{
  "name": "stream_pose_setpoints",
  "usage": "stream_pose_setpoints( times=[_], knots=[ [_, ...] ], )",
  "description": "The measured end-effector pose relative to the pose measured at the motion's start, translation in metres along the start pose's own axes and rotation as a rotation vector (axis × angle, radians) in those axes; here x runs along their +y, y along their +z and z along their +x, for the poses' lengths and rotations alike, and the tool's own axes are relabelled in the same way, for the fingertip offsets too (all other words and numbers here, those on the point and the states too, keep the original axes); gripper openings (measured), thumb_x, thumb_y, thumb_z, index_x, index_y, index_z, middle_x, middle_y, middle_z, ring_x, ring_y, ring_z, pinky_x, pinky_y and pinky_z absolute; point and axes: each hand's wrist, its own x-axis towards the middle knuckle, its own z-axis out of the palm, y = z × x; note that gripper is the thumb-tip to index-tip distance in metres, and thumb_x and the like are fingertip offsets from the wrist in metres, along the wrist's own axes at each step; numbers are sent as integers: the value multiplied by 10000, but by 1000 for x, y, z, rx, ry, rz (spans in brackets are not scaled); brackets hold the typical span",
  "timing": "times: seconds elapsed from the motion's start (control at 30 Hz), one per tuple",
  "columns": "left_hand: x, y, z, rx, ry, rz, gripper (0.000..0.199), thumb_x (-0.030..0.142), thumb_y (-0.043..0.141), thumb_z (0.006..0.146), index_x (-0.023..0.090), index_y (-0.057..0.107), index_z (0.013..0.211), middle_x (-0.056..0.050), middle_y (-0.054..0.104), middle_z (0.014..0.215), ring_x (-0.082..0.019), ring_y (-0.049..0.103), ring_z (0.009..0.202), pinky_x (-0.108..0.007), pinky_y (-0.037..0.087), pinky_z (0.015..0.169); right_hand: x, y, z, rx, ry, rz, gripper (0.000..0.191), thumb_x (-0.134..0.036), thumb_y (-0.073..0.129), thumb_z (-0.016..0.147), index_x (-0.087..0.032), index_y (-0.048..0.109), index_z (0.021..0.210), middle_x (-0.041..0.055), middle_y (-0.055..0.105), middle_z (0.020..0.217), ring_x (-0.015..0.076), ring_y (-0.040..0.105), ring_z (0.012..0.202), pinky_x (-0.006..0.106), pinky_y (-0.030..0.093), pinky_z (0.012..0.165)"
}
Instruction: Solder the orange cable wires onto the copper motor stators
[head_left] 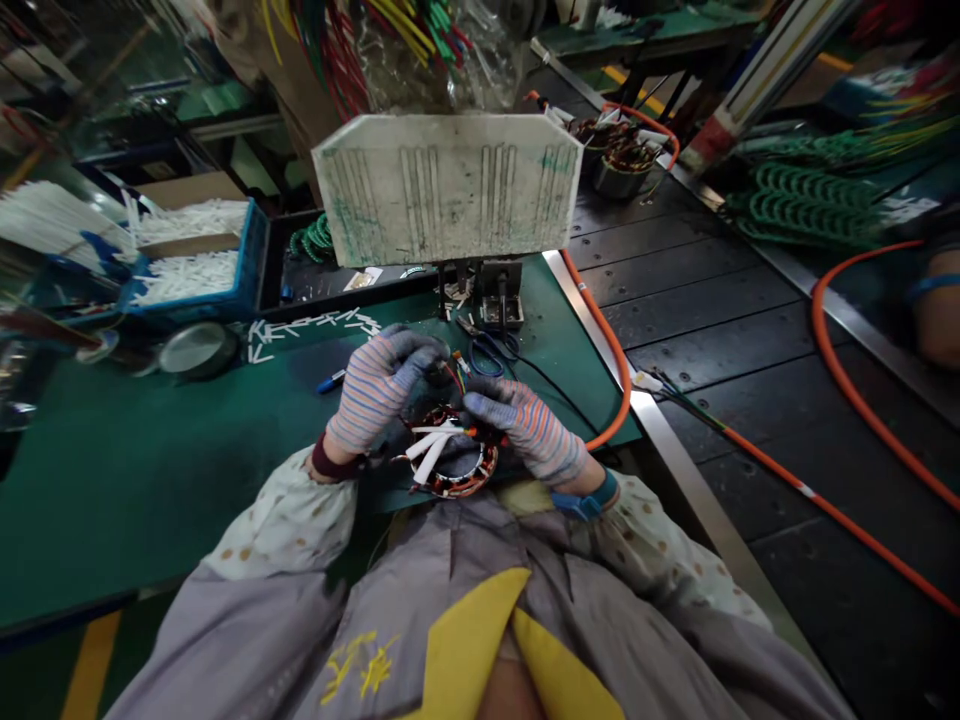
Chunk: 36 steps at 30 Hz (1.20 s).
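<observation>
Both hands wear striped gloves with grey fingertips. My left hand (386, 385) is closed in a pinch at the upper left of a copper-wound ring (478, 478), on thin coloured wires (455, 375). Just right of it, my right hand (529, 425) has its fingers closed around the lower part of the same wires, above the ring's right side. White sleeves (429, 455) lie across the ring, which rests at the front edge of the green table (187, 450). The fingertips partly hide the wire ends.
Blue-handled scissors (486, 357) and a blue marker (331, 382) lie beyond the hands. A white board (450, 190) stands ahead. Blue bins of white tubes (195, 275) are at left. An orange hose (604, 330) borders the dark conveyor (675, 290); a person's arm (937, 310) shows far right.
</observation>
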Motion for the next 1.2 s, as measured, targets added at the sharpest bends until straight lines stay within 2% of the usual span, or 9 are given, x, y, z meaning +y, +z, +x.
stream_pose_setpoints(
  times=[0.07, 0.17, 0.3, 0.43, 0.53, 0.67, 0.8, 0.93, 1.2],
  knots=[
    [-2, 3, -4, -75, -45, -69, 434, 529, 613, 1124, 179, 856, 1036, -92, 814, 977, -252, 739, 915, -348, 589, 895, 5, -3, -1, 26, 16, 53, 497, -647, 995, 763, -213, 800, 907, -20, 743, 796, 131, 622, 714, 266, 557, 718],
    [1, 2, -7, -340, -1, -190, 601, 720, 602, 1122, 192, 887, 1169, -106, 817, 1032, -262, 749, 938, -348, 598, 877, 9, -5, 1, 40, 8, 103, 479, -618, 1021, 727, -227, 810, 908, -25, 731, 781, 137, 628, 724, 275, 554, 736],
    [5, 1, 5, -368, 65, -285, 617, 784, 681, 1071, 210, 896, 1145, -118, 809, 1100, -275, 749, 1025, -360, 585, 940, 7, -3, 7, 56, 15, 87, 482, -596, 1048, 668, -226, 794, 844, -29, 702, 741, 137, 616, 716, 283, 541, 734],
    [-4, 10, 23, -446, -58, -461, 608, 791, 863, 929, 185, 826, 953, -78, 795, 934, -231, 727, 855, -317, 572, 813, 5, 4, 7, 119, 27, 49, 530, -612, 1046, 636, -208, 723, 753, -41, 620, 669, 99, 485, 620, 254, 425, 600],
    [-7, 17, 27, -381, -119, -430, 681, 847, 887, 854, 177, 767, 880, -64, 769, 878, -226, 702, 829, -305, 557, 772, 7, 10, 3, 237, -27, 20, 567, -677, 1012, 639, -209, 731, 795, -73, 517, 615, 85, 379, 585, 256, 337, 551],
    [4, 14, 14, -167, -138, -343, 606, 791, 776, 987, 185, 763, 981, -62, 767, 915, -222, 701, 858, -304, 580, 793, 12, 17, -2, 391, -78, -49, 567, -702, 951, 702, -203, 797, 922, -65, 541, 631, 93, 383, 579, 282, 358, 559],
    [23, 8, -7, -103, -155, -315, 346, 541, 784, 1058, 205, 783, 1140, -81, 827, 1140, -249, 775, 1058, -334, 624, 972, 17, 18, -1, 427, -89, -27, 514, -661, 936, 726, -208, 825, 941, -61, 552, 602, 104, 408, 563, 287, 384, 552],
    [31, 12, -18, -3, -217, -187, 290, 486, 716, 1100, 213, 769, 1181, -59, 831, 1088, -240, 793, 985, -330, 635, 927, 19, 19, -1, 429, -119, -23, 496, -632, 932, 756, -205, 850, 994, -90, 474, 563, 94, 361, 541, 280, 365, 538],
    [33, 15, -16, -24, -128, -151, 253, 477, 750, 1119, 226, 765, 1144, -48, 833, 1074, -241, 809, 985, -327, 639, 925, 22, 20, -4, 445, -136, -2, 488, -631, 936, 767, -203, 856, 987, -86, 490, 566, 90, 369, 521, 280, 363, 521]
  ],
)
